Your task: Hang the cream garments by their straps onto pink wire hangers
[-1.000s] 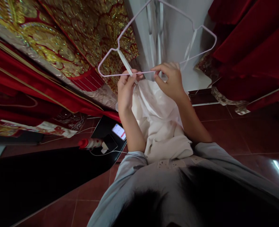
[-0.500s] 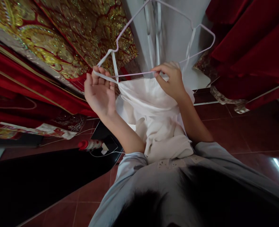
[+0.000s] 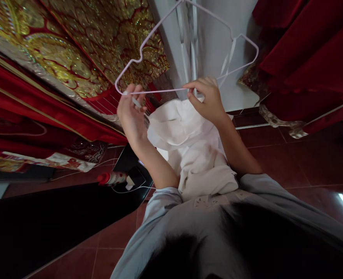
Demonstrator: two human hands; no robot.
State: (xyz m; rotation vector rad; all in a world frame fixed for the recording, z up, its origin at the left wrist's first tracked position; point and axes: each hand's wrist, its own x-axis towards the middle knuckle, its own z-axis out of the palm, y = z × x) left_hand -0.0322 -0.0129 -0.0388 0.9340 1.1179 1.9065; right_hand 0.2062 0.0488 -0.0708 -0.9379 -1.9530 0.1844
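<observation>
My right hand (image 3: 206, 99) pinches the lower bar of a pale pink clothes hanger (image 3: 156, 28) near its middle. At the hanger's left end is my left hand (image 3: 133, 116), its fingers curled by the bar around a white strap (image 3: 136, 102), of which only a short piece shows. Below both hands hangs a white garment (image 3: 174, 124), its top edge slack and gathered. Its other strap (image 3: 229, 58) still loops over the notch on the hanger's right side. The hanger's hook lies beyond the top of the picture.
Gold-sequined red garments (image 3: 101, 42) hang at the left, and dark red cloth (image 3: 311, 58) at the right. A white cabinet with long handles (image 3: 194, 42) stands ahead. A black table (image 3: 72, 217) at lower left bears a red-capped bottle (image 3: 113, 178) and a cable.
The left strap has come off the hanger's left notch and end. My left hand has moved right and slightly down. The garment's left side sags, and the hanger has shifted slightly left.
</observation>
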